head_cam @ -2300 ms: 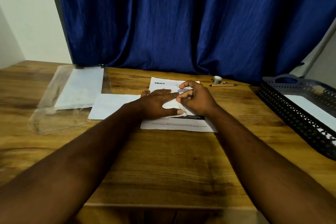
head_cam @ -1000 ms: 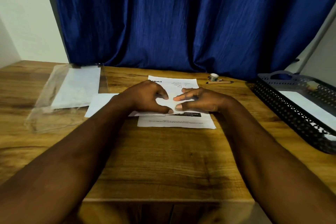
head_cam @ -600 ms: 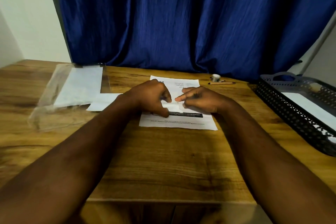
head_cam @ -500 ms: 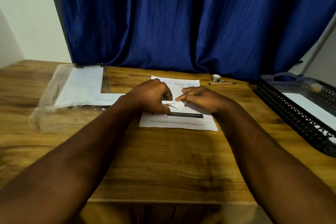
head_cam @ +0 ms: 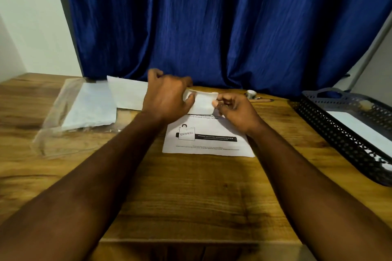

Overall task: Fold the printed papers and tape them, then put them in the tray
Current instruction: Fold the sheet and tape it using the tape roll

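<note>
Across the desk (head_cam: pixel 191 193), the tray (head_cam: pixel 331 131) sits at the right edge of the frame; the printed sheet (head_cam: pixel 212 127) lies flat at centre; the folded paper (head_cam: pixel 202 103) we were creasing down on it a moment ago is now raised above its upper edge; our left hand (head_cam: pixel 167 99) pinches its left end, our right hand (head_cam: pixel 237 112) nips its right edge with curled fingers (head_cam: pixel 215 103); folding looks finished, so taping seems next; the tape roll (head_cam: pixel 251 93) waits just right, untouched
</note>
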